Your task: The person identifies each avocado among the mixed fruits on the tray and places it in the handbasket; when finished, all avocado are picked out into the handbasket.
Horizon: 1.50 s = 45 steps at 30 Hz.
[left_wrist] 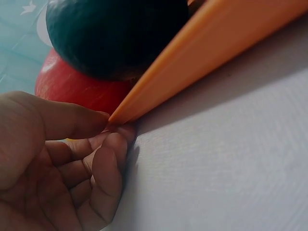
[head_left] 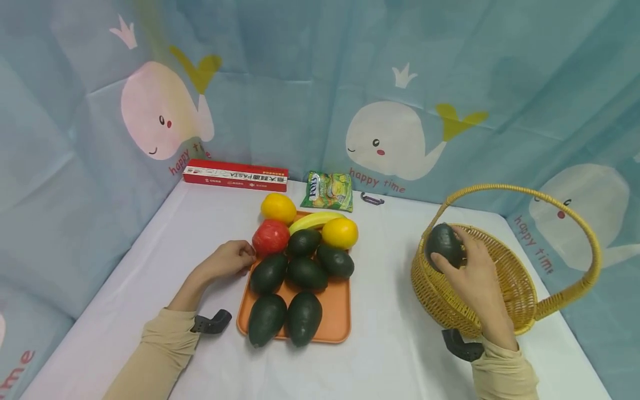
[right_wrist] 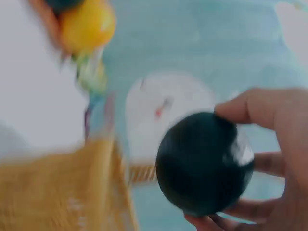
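A dark green avocado (head_left: 444,246) is gripped in my right hand (head_left: 477,280), at the left side of the wicker basket (head_left: 425,294) and under its tall handle. In the right wrist view, thumb and fingers wrap the avocado (right_wrist: 202,163). My left hand (head_left: 231,260) pinches the left rim of the orange tray (head_left: 335,311) between thumb and fingers, as the left wrist view shows at the tray's edge (left_wrist: 159,86). On the tray lie several more avocados (head_left: 267,319), a red fruit (head_left: 270,237), a banana (head_left: 316,221) and yellow fruits (head_left: 340,233).
Behind the tray, a red pasta box (head_left: 235,175) and a green snack bag (head_left: 328,191) lie near the curtain (head_left: 290,100). A small dark purple handle-shaped piece (head_left: 372,198) is right of the bag. White cloth (head_left: 380,333) covers the table.
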Each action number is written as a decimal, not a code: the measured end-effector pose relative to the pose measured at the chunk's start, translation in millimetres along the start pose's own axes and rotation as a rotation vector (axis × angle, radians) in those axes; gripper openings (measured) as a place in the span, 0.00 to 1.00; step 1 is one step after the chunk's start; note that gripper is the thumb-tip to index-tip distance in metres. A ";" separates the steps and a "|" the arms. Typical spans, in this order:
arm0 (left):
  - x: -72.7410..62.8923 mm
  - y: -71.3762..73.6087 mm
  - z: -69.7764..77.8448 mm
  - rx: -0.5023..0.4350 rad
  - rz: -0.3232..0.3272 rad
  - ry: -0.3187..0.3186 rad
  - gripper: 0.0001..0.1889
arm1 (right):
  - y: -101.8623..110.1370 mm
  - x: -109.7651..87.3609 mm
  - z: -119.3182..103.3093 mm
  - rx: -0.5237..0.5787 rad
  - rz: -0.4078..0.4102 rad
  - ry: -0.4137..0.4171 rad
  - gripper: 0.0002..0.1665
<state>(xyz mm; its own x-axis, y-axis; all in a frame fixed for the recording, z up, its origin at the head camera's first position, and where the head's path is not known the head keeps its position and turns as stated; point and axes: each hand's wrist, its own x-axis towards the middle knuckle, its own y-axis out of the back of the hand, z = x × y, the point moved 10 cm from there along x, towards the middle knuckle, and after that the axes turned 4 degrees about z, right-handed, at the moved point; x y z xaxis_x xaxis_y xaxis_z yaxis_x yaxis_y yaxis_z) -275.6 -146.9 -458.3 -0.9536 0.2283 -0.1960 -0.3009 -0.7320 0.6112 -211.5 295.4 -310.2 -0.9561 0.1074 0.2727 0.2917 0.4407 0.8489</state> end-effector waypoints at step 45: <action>2.4 -1.6 -4.1 0.007 0.006 -0.007 0.09 | -160.1 -30.5 -137.9 -0.080 -0.195 0.609 0.38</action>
<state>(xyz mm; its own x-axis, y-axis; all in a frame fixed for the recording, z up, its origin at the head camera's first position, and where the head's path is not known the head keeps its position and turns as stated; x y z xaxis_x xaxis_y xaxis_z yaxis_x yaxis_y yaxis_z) -277.4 -147.8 -462.9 -0.9554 0.2288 -0.1867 -0.2953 -0.7292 0.6173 -225.1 98.7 -392.1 -0.8110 -0.5033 0.2983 0.1379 0.3311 0.9335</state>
